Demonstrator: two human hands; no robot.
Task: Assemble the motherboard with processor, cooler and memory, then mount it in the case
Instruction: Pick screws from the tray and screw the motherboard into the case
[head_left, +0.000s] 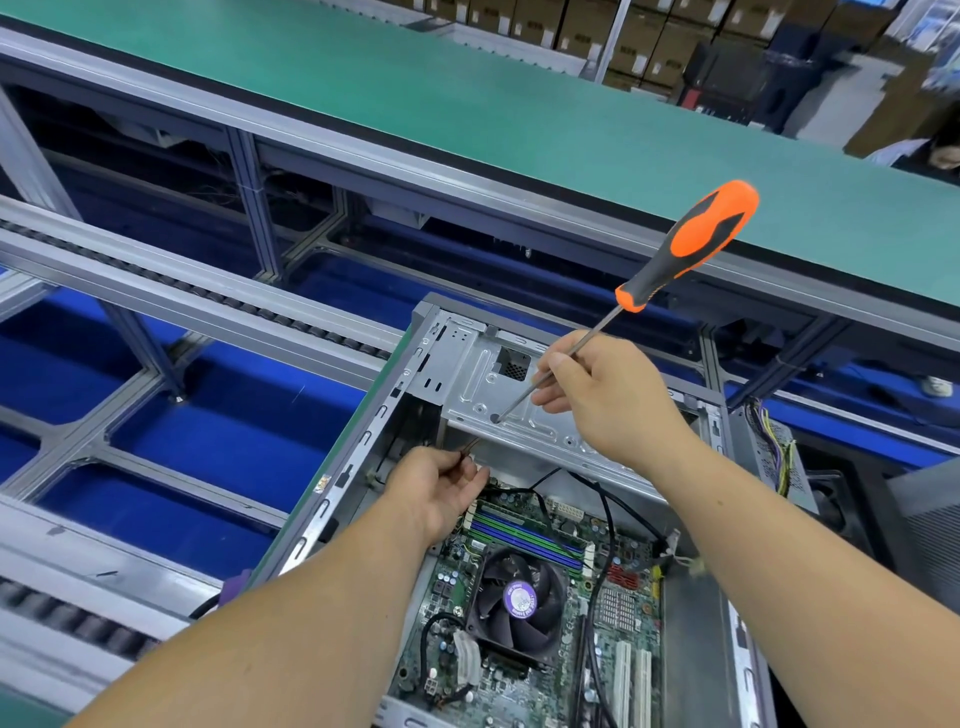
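Right hand (608, 395) pinches screwdriver (688, 244) shaft, tip on drive bay plate (467, 374); left hand (441, 488) grips thin wires (470, 451) at motherboard's (519, 670) far edge inside open case (363, 441).

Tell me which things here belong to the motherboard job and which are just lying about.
In the job: case, motherboard, cooler fan, screwdriver held by the right hand, thin wires pinched by the left hand.
Lying about: green bench, cardboard boxes, loose power supply.
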